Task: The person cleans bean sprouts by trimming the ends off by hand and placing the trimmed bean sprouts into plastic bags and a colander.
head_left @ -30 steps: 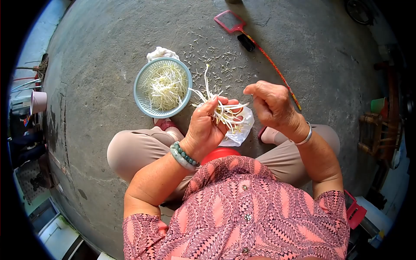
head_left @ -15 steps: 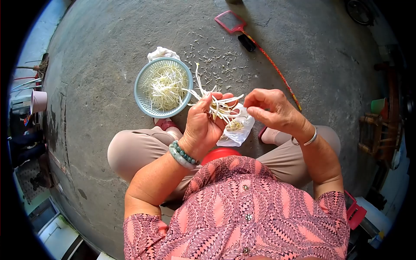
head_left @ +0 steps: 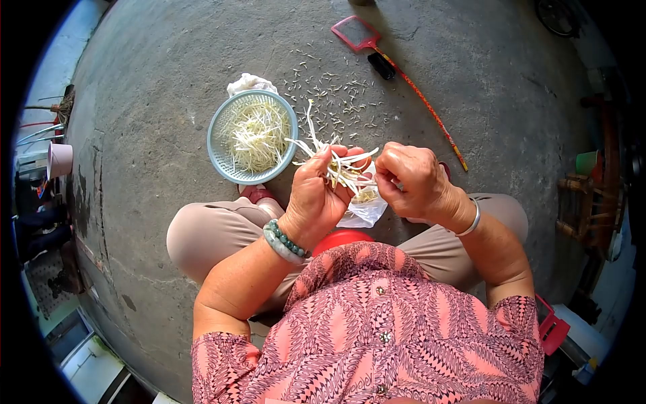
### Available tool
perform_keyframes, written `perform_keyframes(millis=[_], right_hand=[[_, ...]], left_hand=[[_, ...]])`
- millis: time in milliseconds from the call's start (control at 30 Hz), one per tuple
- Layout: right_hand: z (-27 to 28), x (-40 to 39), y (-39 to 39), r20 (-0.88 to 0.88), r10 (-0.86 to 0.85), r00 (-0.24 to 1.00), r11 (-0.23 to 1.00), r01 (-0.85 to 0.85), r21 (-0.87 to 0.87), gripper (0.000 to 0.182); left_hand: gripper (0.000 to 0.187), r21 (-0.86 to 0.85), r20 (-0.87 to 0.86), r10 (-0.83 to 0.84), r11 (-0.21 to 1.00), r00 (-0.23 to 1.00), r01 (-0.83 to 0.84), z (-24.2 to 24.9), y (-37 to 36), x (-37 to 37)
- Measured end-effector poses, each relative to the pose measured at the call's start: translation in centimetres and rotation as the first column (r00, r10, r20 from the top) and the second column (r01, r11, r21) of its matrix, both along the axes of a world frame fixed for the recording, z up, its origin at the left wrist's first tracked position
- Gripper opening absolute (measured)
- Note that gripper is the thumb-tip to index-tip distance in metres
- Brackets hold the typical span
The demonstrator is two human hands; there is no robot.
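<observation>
My left hand (head_left: 319, 192) is closed around a small bunch of bean sprouts (head_left: 346, 172). White stems stick out past its fingers, and one long stem points up and away. My right hand (head_left: 417, 178) meets the bunch from the right, thumb and forefinger pinched at the end of a sprout. Just what lies between those fingertips is partly hidden. Below the hands, a white plastic bag (head_left: 367, 214) with more sprouts in it shows in part. To the left, a light blue plastic colander (head_left: 217, 151) holds a heap of sprouts (head_left: 259, 138).
Many small sprout scraps (head_left: 336, 94) are scattered over the concrete floor (head_left: 161, 101). Farther off lies a red-framed fly swatter (head_left: 424, 97) beside a black object (head_left: 381, 66). A crumpled white bag (head_left: 252, 83) sits behind the colander. My bent knees flank the hands.
My right hand has moved slightly down and left, and its fingers have closed at the sprouts' right end. My left hand keeps its hold on the bunch, almost still.
</observation>
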State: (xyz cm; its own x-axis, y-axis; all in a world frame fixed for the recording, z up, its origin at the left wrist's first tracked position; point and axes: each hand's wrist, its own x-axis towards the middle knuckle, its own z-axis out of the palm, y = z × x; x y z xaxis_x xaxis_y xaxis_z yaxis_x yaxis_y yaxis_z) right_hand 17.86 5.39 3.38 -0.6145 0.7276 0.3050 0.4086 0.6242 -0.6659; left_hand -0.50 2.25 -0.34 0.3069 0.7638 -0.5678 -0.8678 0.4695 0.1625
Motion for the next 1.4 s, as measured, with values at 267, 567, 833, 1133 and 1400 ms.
perform_keyframes(millis=[267, 567, 833, 1133, 1400], right_hand=[[0.3, 1.0, 1.7, 0.12, -0.279, 0.953, 0.918, 0.228, 0.323, 0.023], [-0.4, 1.2, 0.9, -0.028, -0.208, 0.978, 0.836, 0.163, -0.524, 0.011], [-0.2, 0.0, 0.3, -0.248, -0.277, 0.928, 0.628, -0.02, -0.778, 0.011], [-0.5, -0.1, 0.5, -0.236, -0.235, 0.943, 0.631, -0.037, -0.775, 0.01], [-0.4, -0.3, 0.4, -0.327, -0.282, 0.902, 0.507, -0.15, -0.849, 0.017]], left_hand=[[0.026, 0.021, 0.018, -0.007, 1.0, 1.0, 0.006, 0.3, -0.1, -0.1], [0.027, 0.073, 0.105, 0.0, 0.997, 0.994, -0.008, 0.4, 0.0, -0.2], [0.026, 0.104, 0.086, 0.006, 0.994, 0.996, -0.015, 0.2, 0.0, 0.0], [0.028, 0.155, 0.089, -0.066, 0.987, 0.994, 0.052, -0.7, -0.4, 0.1], [0.028, 0.146, 0.068, -0.044, 0.989, 0.997, 0.033, -0.4, -0.4, 0.1]])
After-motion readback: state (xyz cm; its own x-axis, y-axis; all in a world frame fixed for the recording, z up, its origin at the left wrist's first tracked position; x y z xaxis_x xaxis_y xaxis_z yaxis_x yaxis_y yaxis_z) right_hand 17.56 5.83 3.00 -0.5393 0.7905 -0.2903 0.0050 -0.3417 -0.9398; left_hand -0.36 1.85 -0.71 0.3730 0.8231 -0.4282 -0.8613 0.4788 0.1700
